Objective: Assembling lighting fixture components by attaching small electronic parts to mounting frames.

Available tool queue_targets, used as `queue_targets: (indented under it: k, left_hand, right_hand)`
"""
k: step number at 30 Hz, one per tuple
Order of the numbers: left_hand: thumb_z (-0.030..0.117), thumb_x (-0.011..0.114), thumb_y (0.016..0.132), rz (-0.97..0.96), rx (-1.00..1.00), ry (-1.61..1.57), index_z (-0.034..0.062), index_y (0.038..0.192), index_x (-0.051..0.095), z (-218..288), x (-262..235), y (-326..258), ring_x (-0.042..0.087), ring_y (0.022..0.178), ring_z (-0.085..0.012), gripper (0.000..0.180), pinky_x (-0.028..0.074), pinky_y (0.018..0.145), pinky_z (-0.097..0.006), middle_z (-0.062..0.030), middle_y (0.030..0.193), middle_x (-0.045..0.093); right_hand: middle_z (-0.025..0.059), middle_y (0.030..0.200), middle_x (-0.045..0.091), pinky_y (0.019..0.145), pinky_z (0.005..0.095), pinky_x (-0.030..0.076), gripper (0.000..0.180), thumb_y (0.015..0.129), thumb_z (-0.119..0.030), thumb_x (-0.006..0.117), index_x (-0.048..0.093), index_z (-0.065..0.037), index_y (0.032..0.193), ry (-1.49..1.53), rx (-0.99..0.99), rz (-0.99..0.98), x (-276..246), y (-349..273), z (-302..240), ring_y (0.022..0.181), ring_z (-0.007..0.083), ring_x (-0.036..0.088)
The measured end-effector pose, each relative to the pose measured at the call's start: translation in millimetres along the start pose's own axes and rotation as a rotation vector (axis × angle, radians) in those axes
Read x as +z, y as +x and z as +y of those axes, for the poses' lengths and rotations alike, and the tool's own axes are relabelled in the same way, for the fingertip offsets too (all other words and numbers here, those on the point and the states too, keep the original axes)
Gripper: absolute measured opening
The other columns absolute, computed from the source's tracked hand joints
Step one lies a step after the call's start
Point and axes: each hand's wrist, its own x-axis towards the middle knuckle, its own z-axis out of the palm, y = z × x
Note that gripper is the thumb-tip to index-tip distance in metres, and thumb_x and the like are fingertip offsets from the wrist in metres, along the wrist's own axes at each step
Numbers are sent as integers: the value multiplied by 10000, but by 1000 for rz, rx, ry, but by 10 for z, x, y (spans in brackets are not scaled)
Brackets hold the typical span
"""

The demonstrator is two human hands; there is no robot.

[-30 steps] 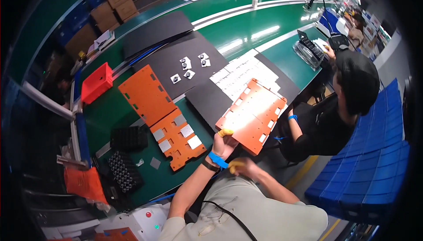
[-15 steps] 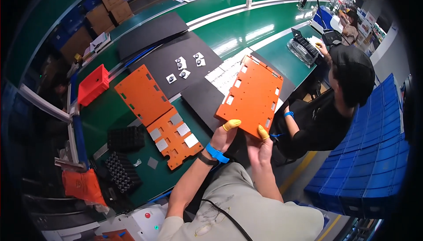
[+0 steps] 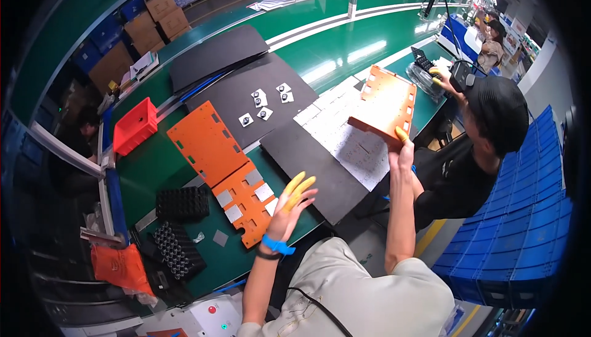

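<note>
My right hand [image 3: 402, 151], with yellow finger cots, grips the near edge of an orange slotted panel [image 3: 388, 98]. The panel is tilted above white printed sheets [image 3: 364, 155], its face bright with glare. My left hand [image 3: 292, 204], also in yellow finger cots and with a blue wrist strap, is raised with fingers apart and holds nothing. It is nearest to a second orange panel [image 3: 249, 222] carrying several grey square pads, and a black foam mat [image 3: 314, 168]. A plain orange panel [image 3: 206, 140] adjoins the padded one on the green bench.
Small white squares with black parts [image 3: 261, 98] lie on a dark mat [image 3: 215, 104]. A red bin [image 3: 136, 126], black trays [image 3: 182, 203] and an orange bag [image 3: 120, 268] are at left. A co-worker [image 3: 468, 134] sits close at right, before stacked blue crates [image 3: 502, 238].
My left hand has let go of the orange panel and moved left and nearer. My right hand has carried the panel farther away and right, tilting it and uncovering the printed sheets and foam mat.
</note>
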Motion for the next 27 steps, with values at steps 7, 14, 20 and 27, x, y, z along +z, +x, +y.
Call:
queue_targets:
  k: [7, 14, 20, 27]
  left_hand:
    - [429, 451, 1008, 215, 136, -64, 7, 1481, 366, 47, -447, -569, 542, 1156, -239, 640, 417, 1054, -398, -151, 1388, 513]
    - [432, 424, 1023, 339, 159, -109, 13, 1476, 395, -44, -598, -808, 561, 1095, -222, 617, 425, 1020, -382, -144, 1337, 557]
    - [435, 412, 1030, 387, 176, -97, -5, 1468, 396, 0, -686, -917, 561, 1100, -232, 621, 418, 1023, -386, -167, 1314, 575]
    - [216, 417, 1058, 719, 321, 89, -1, 1336, 564, 134, -817, -1163, 645, 975, -161, 383, 501, 922, -325, -131, 1186, 675]
  right_hand:
    - [157, 1183, 625, 919, 460, 536, 419, 838, -13, 658, 561, 11, 1245, 9, -34, 87, -140, 903, 6, 1065, 324, 620]
    - [150, 1291, 587, 1002, 486, 516, 527, 837, -48, 688, 510, -33, 1333, 68, -116, -18, -639, 1381, -29, 1164, 327, 599]
    - [180, 1256, 613, 1012, 483, 520, 429, 905, -88, 616, 528, -15, 1319, 234, -58, -107, -1025, 1519, -82, 1152, 330, 609]
    - [196, 1240, 621, 1016, 480, 522, 400, 936, -108, 577, 525, 17, 1312, 512, -43, -61, -1613, 2409, -733, 1150, 335, 610]
